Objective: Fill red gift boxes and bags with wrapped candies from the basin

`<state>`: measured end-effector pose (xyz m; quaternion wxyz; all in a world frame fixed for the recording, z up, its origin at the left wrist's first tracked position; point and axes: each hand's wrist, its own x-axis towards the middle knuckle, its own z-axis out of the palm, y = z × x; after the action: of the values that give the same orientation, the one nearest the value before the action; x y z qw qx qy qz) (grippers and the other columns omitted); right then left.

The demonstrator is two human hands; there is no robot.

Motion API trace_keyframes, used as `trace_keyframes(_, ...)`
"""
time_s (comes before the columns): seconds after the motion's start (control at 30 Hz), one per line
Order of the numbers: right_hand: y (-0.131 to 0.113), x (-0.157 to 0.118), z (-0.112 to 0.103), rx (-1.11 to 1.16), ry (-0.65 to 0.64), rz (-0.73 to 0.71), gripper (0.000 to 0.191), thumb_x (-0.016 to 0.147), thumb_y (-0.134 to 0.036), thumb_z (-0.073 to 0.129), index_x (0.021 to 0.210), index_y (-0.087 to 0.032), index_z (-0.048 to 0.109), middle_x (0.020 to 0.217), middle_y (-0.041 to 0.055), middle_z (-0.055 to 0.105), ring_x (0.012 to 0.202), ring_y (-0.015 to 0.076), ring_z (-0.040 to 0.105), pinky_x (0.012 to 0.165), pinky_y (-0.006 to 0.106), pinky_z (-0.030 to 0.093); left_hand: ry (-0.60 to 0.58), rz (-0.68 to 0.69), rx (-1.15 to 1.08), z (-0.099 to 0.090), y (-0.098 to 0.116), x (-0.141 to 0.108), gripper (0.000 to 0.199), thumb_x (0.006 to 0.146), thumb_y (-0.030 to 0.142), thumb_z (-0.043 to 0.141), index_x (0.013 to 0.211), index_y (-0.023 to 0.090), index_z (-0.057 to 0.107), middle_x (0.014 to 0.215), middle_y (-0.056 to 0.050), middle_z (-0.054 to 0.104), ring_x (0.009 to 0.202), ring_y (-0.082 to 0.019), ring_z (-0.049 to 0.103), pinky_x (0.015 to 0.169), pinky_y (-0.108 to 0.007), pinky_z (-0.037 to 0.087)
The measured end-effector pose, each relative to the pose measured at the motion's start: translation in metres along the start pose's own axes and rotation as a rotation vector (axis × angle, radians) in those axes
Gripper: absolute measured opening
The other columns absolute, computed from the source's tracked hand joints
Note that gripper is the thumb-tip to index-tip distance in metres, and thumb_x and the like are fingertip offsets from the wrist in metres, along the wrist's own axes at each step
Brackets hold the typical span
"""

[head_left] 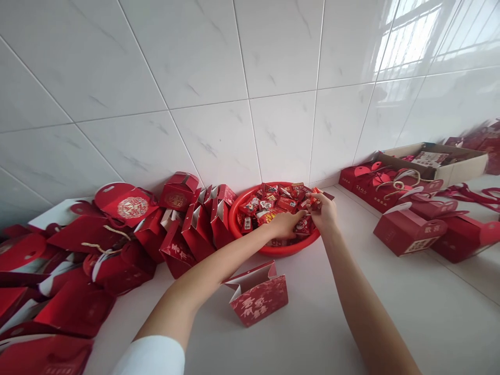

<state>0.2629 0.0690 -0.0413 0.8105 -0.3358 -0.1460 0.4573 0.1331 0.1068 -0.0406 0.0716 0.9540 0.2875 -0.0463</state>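
Note:
A round red plastic basin [283, 251] against the wall holds many wrapped candies [287, 203]. My left hand [287, 225] reaches into it from the near left, fingers curled down among the candies. Whatever its fingertips close on is hidden. At the basin's right rim, my right hand [325, 209] pinches a small red wrapped candy [314, 198] between thumb and fingers. In front of the basin, between my forearms, stands a red paper gift box [260, 301] with white lettering, its top open. The inside of that box is mostly out of sight.
Several red gift boxes [197, 229] stand open left of the basin, beside a pile of boxes with rope handles [125, 263]. More red boxes [408, 229] and a cardboard carton [463, 169] stand at right. White wall tiles [281, 130] rise behind the white counter [312, 323].

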Motion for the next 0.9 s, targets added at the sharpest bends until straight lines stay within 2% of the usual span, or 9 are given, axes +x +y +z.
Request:
trace_keyframes(0.13, -0.002, -0.001, 0.002, 0.006, 0.004, -0.011, 0.019, 0.054, -0.011, 0.067, 0.067, -0.019, 0.056, 0.061, -0.0011, 0.066, 0.047, 0.0073, 0.051, 0.043, 0.018, 0.045, 0.096, 0.007, -0.216, -0.005, -0.014, -0.007, 0.084, 0.072, 0.024, 0.071, 0.151, 0.021, 0.041, 0.105, -0.01, 0.075, 0.094, -0.032, 0.072, 0.08, -0.037, 0.054)
trace_keyframes(0.2, -0.002, -0.001, 0.003, 0.0, 0.01, -0.009, 0.018, 0.052, -0.01, 0.067, 0.066, -0.018, 0.057, 0.06, -0.0004, 0.066, 0.047, 0.0075, 0.052, 0.042, 0.017, 0.043, 0.165, 0.035, -0.354, -0.011, -0.023, -0.015, 0.082, 0.07, 0.021, 0.072, 0.148, 0.022, 0.046, 0.12, -0.009, 0.073, 0.106, -0.031, 0.07, 0.091, -0.037, 0.053)
trace_keyframes(0.3, -0.002, -0.001, 0.002, -0.013, 0.015, 0.0, 0.018, 0.052, -0.011, 0.067, 0.067, -0.018, 0.06, 0.061, -0.0002, 0.067, 0.047, 0.0081, 0.052, 0.039, 0.017, 0.042, 0.278, 0.056, -0.474, -0.021, -0.037, -0.028, 0.08, 0.067, 0.015, 0.071, 0.144, 0.019, 0.05, 0.143, -0.009, 0.06, 0.128, -0.029, 0.059, 0.108, -0.037, 0.045)
trace_keyframes(0.43, -0.001, -0.001, 0.001, -0.046, -0.009, 0.029, 0.015, 0.053, -0.014, 0.069, 0.066, -0.018, 0.062, 0.064, 0.0008, 0.069, 0.048, 0.0092, 0.053, 0.037, 0.018, 0.042, 0.356, -0.088, -0.549, -0.027, -0.056, -0.041, 0.089, 0.066, 0.012, 0.07, 0.15, 0.02, 0.042, 0.151, -0.009, 0.053, 0.136, -0.029, 0.053, 0.113, -0.038, 0.043)
trace_keyframes(0.5, -0.002, -0.003, 0.001, -0.066, -0.025, 0.045, 0.016, 0.053, -0.014, 0.071, 0.065, -0.018, 0.063, 0.066, 0.0016, 0.07, 0.05, 0.0097, 0.054, 0.038, 0.019, 0.043, 0.381, -0.164, -0.625, -0.023, -0.066, -0.043, 0.094, 0.066, 0.014, 0.073, 0.152, 0.02, 0.038, 0.156, -0.011, 0.046, 0.141, -0.029, 0.047, 0.115, -0.038, 0.041)
trace_keyframes(0.57, -0.002, -0.004, 0.002, -0.081, -0.036, 0.055, 0.017, 0.052, -0.013, 0.072, 0.065, -0.018, 0.063, 0.067, 0.0024, 0.071, 0.05, 0.0097, 0.055, 0.039, 0.018, 0.044, 0.429, -0.226, -0.707, -0.017, -0.074, -0.041, 0.092, 0.066, 0.017, 0.078, 0.15, 0.02, 0.041, 0.159, -0.012, 0.042, 0.146, -0.029, 0.041, 0.118, -0.038, 0.037)
trace_keyframes(0.63, -0.002, -0.006, 0.004, -0.091, -0.041, 0.06, 0.018, 0.051, -0.013, 0.073, 0.064, -0.018, 0.062, 0.067, 0.0029, 0.071, 0.05, 0.0094, 0.055, 0.04, 0.018, 0.045, 0.488, -0.263, -0.801, -0.009, -0.082, -0.038, 0.088, 0.066, 0.024, 0.081, 0.147, 0.021, 0.045, 0.158, -0.013, 0.043, 0.144, -0.03, 0.043, 0.117, -0.039, 0.037)
trace_keyframes(0.73, -0.002, -0.005, 0.004, -0.1, -0.033, 0.064, 0.02, 0.05, -0.013, 0.073, 0.065, -0.018, 0.06, 0.067, 0.0027, 0.072, 0.05, 0.0098, 0.055, 0.04, 0.019, 0.046, 0.586, -0.292, -0.945, 0.003, -0.089, -0.033, 0.085, 0.066, 0.029, 0.085, 0.143, 0.02, 0.05, 0.148, -0.016, 0.054, 0.13, -0.031, 0.058, 0.107, -0.043, 0.047)
trace_keyframes(0.9, 0.0, -0.002, 0.003, -0.109, -0.015, 0.067, 0.022, 0.051, -0.011, 0.074, 0.068, -0.019, 0.061, 0.068, 0.003, 0.073, 0.054, 0.0108, 0.058, 0.042, 0.018, 0.048, 0.741, -0.398, -1.036, 0.012, -0.09, -0.032, 0.069, 0.064, 0.019, 0.084, 0.129, 0.017, 0.061, 0.131, -0.015, 0.066, 0.12, -0.029, 0.064, 0.1, -0.041, 0.053)
